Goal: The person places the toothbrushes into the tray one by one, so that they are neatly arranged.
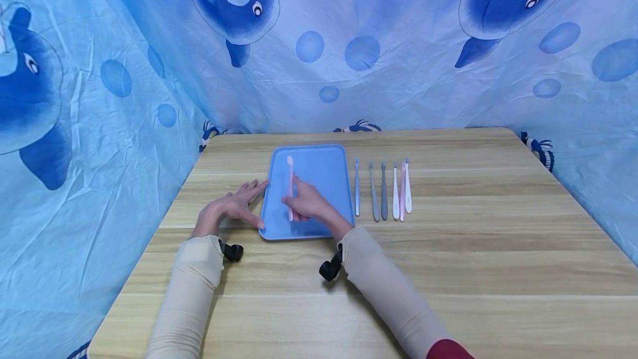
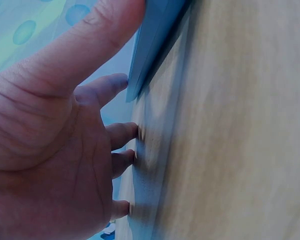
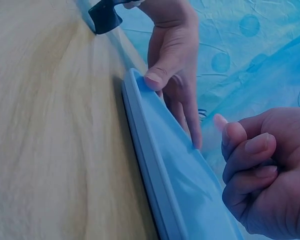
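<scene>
A pink toothbrush (image 1: pixel 291 181) is pinched in my right hand (image 1: pixel 308 201), over the left part of a blue tray (image 1: pixel 324 176); its head points away from me. In the right wrist view only a short pink end (image 3: pixel 220 121) of it shows past the curled fingers. My left hand (image 1: pixel 235 206) is spread at the tray's left side, thumb and forefinger touching the rim. The left wrist view has the other fingertips (image 2: pixel 125 134) down by the wooden tabletop. Whether the brush touches the tray floor is hard to tell.
Right of the tray lies a row of toothbrushes: a blue one (image 1: pixel 356 187), two greyish ones, then white and pink ones (image 1: pixel 402 193), handles toward me. They rest on a wooden table (image 1: pixel 478 248). A blue dolphin-print curtain (image 1: pixel 423 93) hangs behind and at both sides.
</scene>
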Demonstrator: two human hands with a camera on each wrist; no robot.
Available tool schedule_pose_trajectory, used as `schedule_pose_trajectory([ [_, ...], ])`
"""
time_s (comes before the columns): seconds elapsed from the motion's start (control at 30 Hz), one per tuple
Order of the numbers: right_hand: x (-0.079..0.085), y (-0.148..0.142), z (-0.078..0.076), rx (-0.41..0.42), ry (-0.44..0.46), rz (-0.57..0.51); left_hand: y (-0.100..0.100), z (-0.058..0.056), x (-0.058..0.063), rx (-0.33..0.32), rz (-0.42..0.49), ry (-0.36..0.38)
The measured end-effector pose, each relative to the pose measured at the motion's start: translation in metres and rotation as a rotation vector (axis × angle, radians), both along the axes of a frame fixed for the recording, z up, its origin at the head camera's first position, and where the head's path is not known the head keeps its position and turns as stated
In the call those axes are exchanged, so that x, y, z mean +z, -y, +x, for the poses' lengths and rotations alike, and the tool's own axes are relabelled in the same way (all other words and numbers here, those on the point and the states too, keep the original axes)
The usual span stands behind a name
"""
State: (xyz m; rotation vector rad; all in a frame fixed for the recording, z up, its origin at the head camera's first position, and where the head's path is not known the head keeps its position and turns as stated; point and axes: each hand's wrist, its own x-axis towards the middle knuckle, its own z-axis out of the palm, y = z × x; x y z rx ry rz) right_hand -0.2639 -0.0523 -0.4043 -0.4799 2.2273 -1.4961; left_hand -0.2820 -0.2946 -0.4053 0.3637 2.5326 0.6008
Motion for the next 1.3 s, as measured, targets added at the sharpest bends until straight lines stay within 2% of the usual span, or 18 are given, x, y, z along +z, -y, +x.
schedule_pose_trajectory([
  [0.37,-0.005,0.012,0.003,-0.001,-0.024,-0.008,0.000,0.001,0.001,0.004,0.002,0.003],
  [0.67,-0.014,0.021,0.002,0.025,-0.034,-0.011,0.000,0.001,-0.001,-0.021,0.005,-0.013],
  [0.97,-0.020,0.029,0.003,0.010,-0.028,0.012,0.000,0.002,-0.001,-0.028,0.016,-0.015],
  [1.3,-0.020,0.040,0.001,0.002,-0.017,0.026,0.002,0.003,-0.001,-0.025,0.028,-0.016],
])
